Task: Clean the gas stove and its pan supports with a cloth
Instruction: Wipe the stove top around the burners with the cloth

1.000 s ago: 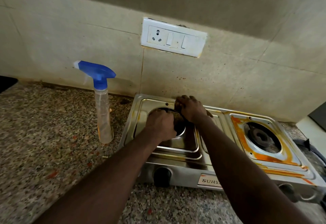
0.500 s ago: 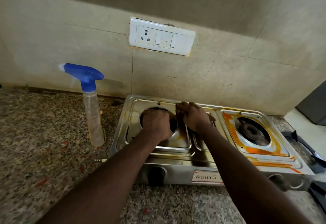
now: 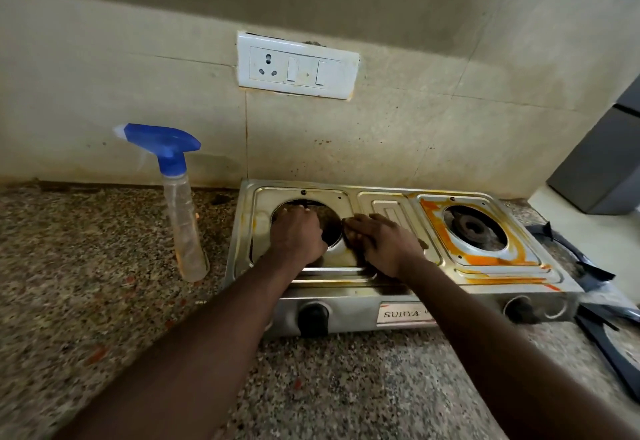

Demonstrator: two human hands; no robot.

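Gas stove [image 3: 391, 313] sits on the granite counter [image 3: 104, 301] against the wall, long axis running 9 to 3 o'clock, 2 burner wells.

Left hand [image 3: 298, 235] is over the left burner opening [image 3: 329, 228], fingers bent down over its far rim. What they grip, if anything, is hidden; cannot tell. Right hand [image 3: 381, 242] is just beside it at 3 o'clock, laid on the steel with fingers fairly straight and pressing, tips at the opening's edge. No cloth plainly visible; a dark mottled patch between the hands may be it.

Key relation: the orange stain [image 3: 485, 259] ringing the right burner [image 3: 474, 228] lies at 3 o'clock from the right hand, the nearer of the 2. Judgement: the left well looks mostly wiped and the right is untouched, so a sweep along the long axis comes next.

Pan supports [image 3: 616, 346] lie off the stove at 4 o'clock on the counter. Spray bottle [image 3: 183, 214] stands upright at 9 o'clock, apart from the stove. Nothing blocks the path rightward.
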